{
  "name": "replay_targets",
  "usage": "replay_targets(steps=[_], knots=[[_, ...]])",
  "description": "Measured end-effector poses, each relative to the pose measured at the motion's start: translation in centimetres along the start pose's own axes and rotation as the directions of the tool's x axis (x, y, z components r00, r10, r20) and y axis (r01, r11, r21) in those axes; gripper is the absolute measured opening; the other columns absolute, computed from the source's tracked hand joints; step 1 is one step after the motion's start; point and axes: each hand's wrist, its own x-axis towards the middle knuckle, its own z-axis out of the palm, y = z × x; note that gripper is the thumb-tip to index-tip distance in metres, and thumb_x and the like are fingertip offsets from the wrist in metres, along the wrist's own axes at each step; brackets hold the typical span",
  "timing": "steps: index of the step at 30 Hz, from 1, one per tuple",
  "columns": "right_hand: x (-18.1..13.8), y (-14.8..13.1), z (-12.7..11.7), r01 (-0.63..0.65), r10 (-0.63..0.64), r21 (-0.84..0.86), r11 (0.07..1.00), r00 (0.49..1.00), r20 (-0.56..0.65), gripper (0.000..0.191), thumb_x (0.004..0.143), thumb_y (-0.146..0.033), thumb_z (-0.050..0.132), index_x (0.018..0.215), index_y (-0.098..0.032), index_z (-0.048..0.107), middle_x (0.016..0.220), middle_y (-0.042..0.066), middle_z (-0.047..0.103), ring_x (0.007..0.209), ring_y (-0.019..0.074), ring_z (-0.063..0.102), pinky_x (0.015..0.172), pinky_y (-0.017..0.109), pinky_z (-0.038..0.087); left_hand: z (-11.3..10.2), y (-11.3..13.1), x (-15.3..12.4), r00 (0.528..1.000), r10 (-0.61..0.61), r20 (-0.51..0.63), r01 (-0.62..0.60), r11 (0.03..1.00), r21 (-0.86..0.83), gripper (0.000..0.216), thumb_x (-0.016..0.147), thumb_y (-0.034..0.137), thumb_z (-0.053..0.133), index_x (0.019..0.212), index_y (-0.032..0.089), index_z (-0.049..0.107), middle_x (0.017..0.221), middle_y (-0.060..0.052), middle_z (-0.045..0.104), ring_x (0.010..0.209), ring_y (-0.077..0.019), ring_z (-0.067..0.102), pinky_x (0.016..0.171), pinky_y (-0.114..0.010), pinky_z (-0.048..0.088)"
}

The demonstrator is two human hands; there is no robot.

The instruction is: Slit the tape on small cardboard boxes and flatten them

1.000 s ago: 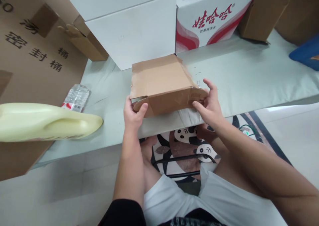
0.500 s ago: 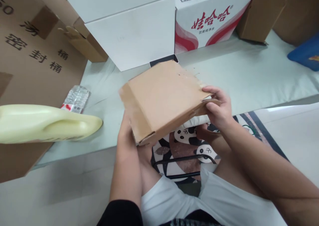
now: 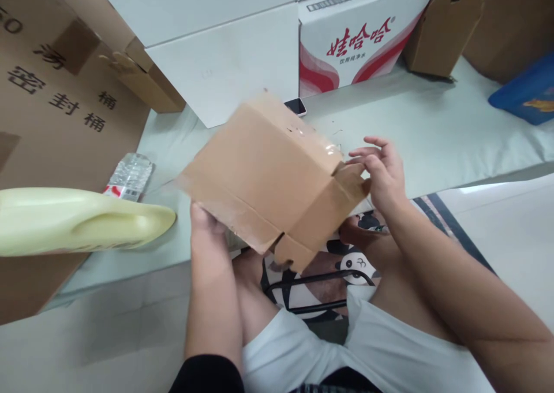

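Note:
A flattened-looking brown cardboard box (image 3: 268,168) with loose flaps is tilted above my lap. My left hand (image 3: 205,220) grips its near left edge from below; most of the fingers are hidden under the cardboard. On the other side, my right hand (image 3: 383,171) is beside the folded end flap (image 3: 324,214), fingers apart and the fingertips close to the flap's corner. Whether they touch it is hard to tell. Clear tape glints along the box's far right edge, and part of the box is smeared by motion.
A pale green covered surface (image 3: 433,122) spans the back. On it are a white water carton (image 3: 363,47), a phone-like device (image 3: 296,107), open brown cartons (image 3: 445,32), a blue container (image 3: 526,93) and a plastic bottle (image 3: 130,173). A yellow bottle (image 3: 86,220) juts in from the left.
The box has turned and shifted left, and its near side flaps have swung outward. My right hand has loosened its pinch and spread its fingers. My left hand moved slightly left with the box.

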Motion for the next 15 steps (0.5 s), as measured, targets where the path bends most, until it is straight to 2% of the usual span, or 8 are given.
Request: replay_targets(steps=[2, 3, 5, 7, 9, 11, 15], knots=[[0.6, 0.7, 0.0, 0.006, -0.005, 0.018, 1.0, 0.999, -0.032, 0.04, 0.095, -0.052, 0.049, 0.127, -0.027, 0.051, 0.125, 0.012, 0.068, 0.116, 0.0288, 0.068, 0.098, 0.049, 0.058, 0.1, 0.9, -0.2, 0.998, 0.045, -0.034, -0.047, 0.998, -0.048, 0.058, 0.077, 0.081, 0.056, 0.1, 0.028, 0.068, 0.097, -0.004, 0.077, 0.122, -0.0353, 0.065, 0.094, -0.053, 0.059], [0.7, 1.0, 0.1, -0.009, 0.01, 0.043, 0.999, 1.0, -0.003, 0.041, 0.095, -0.055, 0.049, 0.125, -0.027, 0.052, 0.126, 0.011, 0.067, 0.118, 0.0275, 0.067, 0.098, 0.048, 0.058, 0.2, 1.1, -0.2, 0.996, 0.068, -0.05, -0.072, 0.995, -0.074, 0.059, 0.077, 0.081, 0.057, 0.102, 0.029, 0.067, 0.1, -0.004, 0.077, 0.127, -0.035, 0.062, 0.098, -0.054, 0.058], [0.7, 1.3, 0.4, -0.097, 0.074, 0.137, 0.986, 0.984, 0.162, 0.046, 0.093, -0.061, 0.049, 0.122, -0.026, 0.053, 0.122, 0.009, 0.069, 0.109, 0.0248, 0.07, 0.092, 0.044, 0.06, 0.5, 1.4, -0.3, 0.994, 0.087, -0.068, -0.095, 0.989, -0.117, 0.056, 0.076, 0.077, 0.061, 0.107, 0.03, 0.067, 0.108, -0.005, 0.077, 0.134, -0.0341, 0.058, 0.105, -0.054, 0.055], [0.3, 1.0, 0.9, -0.236, 0.133, 0.244, 0.941, 0.918, 0.373, 0.05, 0.086, -0.067, 0.057, 0.113, -0.024, 0.058, 0.105, 0.008, 0.072, 0.091, 0.0223, 0.072, 0.079, 0.039, 0.062, 0.9, 1.4, -0.2, 0.996, 0.06, -0.069, -0.07, 0.987, -0.146, 0.054, 0.075, 0.072, 0.065, 0.109, 0.031, 0.068, 0.114, -0.007, 0.076, 0.136, -0.0341, 0.057, 0.108, -0.053, 0.053], [-0.2, 0.5, 1.4, -0.353, 0.159, 0.304, 0.885, 0.842, 0.516, 0.051, 0.077, -0.068, 0.07, 0.096, -0.022, 0.061, 0.085, 0.005, 0.07, 0.072, 0.0189, 0.067, 0.065, 0.034, 0.058, 1.3, 1.4, -0.3, 0.997, 0.022, -0.077, -0.034, 0.985, -0.166, 0.053, 0.073, 0.069, 0.068, 0.109, 0.031, 0.07, 0.115, -0.008, 0.076, 0.135, -0.0341, 0.057, 0.11, -0.052, 0.052], [-0.7, -0.2, 1.7, -0.423, 0.179, 0.33, 0.844, 0.802, 0.57, 0.052, 0.069, -0.066, 0.08, 0.086, -0.021, 0.062, 0.074, 0.003, 0.066, 0.06, 0.0156, 0.06, 0.055, 0.03, 0.053, 1.7, 1.4, -0.3, 0.996, 0.003, -0.09, -0.02, 0.982, -0.189, 0.049, 0.072, 0.066, 0.07, 0.105, 0.03, 0.072, 0.113, -0.007, 0.077, 0.133, -0.0334, 0.059, 0.111, -0.049, 0.051], [-1.1, -1.6, 2.2, -0.52, 0.269, 0.342, 0.783, 0.778, 0.569, 0.056, 0.057, -0.064, 0.089, 0.079, -0.02, 0.062, 0.064, -0.001, 0.062, 0.047, 0.0092, 0.047, 0.039, 0.023, 0.037, 2.7, 1.9, -0.4, 0.996, 0.059, -0.069, -0.075, 0.964, -0.254, 0.041, 0.081, 0.062, 0.062, 0.101, 0.028, 0.073, 0.113, -0.007, 0.077, 0.129, -0.0316, 0.063, 0.111, -0.047, 0.051]])
